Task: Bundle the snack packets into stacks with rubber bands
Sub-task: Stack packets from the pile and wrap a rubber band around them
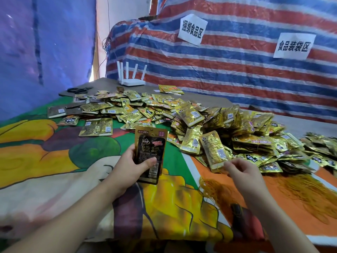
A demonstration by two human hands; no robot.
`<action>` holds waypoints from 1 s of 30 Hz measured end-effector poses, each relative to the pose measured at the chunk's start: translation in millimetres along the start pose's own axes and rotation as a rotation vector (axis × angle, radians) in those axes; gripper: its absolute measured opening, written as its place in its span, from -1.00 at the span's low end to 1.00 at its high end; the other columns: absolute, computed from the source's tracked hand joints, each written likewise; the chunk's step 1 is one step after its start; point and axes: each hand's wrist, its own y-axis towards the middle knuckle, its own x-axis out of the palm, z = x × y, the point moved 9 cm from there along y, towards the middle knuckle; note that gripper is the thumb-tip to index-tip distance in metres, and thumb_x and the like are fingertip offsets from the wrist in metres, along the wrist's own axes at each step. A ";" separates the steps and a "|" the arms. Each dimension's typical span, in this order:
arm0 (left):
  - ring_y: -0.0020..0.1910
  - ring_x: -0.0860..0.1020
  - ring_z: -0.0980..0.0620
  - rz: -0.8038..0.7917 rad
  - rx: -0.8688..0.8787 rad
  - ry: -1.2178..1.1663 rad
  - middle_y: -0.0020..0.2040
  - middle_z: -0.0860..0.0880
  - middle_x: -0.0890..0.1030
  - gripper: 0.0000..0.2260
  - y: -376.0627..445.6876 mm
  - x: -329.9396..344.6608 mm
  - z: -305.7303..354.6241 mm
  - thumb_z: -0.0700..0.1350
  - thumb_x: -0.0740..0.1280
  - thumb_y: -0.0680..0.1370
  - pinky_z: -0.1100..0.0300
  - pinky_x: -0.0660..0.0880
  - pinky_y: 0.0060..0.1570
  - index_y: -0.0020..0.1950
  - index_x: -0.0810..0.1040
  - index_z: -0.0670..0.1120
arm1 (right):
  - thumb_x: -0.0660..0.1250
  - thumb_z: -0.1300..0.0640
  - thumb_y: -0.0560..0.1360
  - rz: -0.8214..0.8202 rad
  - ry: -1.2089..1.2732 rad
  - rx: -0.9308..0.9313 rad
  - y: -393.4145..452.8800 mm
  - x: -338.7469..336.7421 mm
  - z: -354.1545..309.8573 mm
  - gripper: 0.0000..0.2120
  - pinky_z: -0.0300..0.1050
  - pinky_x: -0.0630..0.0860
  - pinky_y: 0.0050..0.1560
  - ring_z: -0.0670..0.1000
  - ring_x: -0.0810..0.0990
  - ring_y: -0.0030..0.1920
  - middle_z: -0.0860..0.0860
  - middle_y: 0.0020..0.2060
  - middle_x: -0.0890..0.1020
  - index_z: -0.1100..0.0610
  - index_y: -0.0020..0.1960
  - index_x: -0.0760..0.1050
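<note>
So these packets look light, flat and a bit floppy, and that foil is probably slick, so I'd pinch each one along a stiff sealed edge and square the stack before any band goes on. Left hand has its fingers and thumb wrapped round the lower half of a dark packet with gold trim, held upright near the middle of the view. Right hand pinches the bottom edge of a gold packet at about 3 o'clock from it. The loose pile of packets sprawls from 12 to 2 o'clock across the counter, all shiny crinkled gold. Thin yellow rubber bands lie in a tangle at 5 o'clock, below the right hand.
</note>
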 end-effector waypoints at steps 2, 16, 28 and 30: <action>-0.01 0.66 0.13 -0.001 -0.003 0.003 -0.02 0.11 0.71 -0.55 0.0 0.3 0.2 0.03 0.51 0.28 0.20 0.56 -0.04 0.12 0.49 0.07 | 0.34 0.22 0.58 -0.024 0.385 0.128 1.1 7.8 3.8 -0.82 -0.11 0.55 -0.25 0.08 0.57 -0.28 0.16 -0.29 0.61 0.25 -0.19 0.57; -0.03 0.62 0.31 -0.013 0.008 0.132 -0.04 0.31 0.66 -0.69 -3.3 1.2 4.2 -0.04 0.50 0.48 0.45 0.48 -0.13 0.12 0.46 0.15 | 0.24 0.31 0.53 -0.566 0.875 0.361 0.6 105.8 -46.7 -0.81 -0.31 0.39 -0.44 -0.13 0.25 -0.59 0.20 0.17 0.66 0.29 0.12 0.52; 0.04 0.54 0.32 -0.008 0.110 0.294 0.03 0.22 0.60 -0.66 -7.8 4.7 19.0 -0.04 0.45 0.51 0.49 0.41 -0.02 0.17 0.39 0.20 | 0.44 -0.20 0.43 -0.739 -1.092 -0.930 -31.0 187.4 -246.1 -0.62 -0.21 0.48 -0.26 -0.07 0.58 -0.14 -0.11 -0.01 0.63 -0.04 0.16 0.60; 0.00 0.52 0.41 0.003 0.118 0.315 -0.04 0.32 0.60 -0.70 -7.4 4.0 18.5 -0.05 0.45 0.51 0.55 0.38 -0.08 0.11 0.40 0.20 | 0.45 -0.22 0.41 -0.765 -1.349 -0.987 -35.6 210.8 -238.1 -0.62 -0.24 0.35 -0.46 -0.06 0.52 -0.34 -0.05 -0.19 0.63 0.04 0.05 0.62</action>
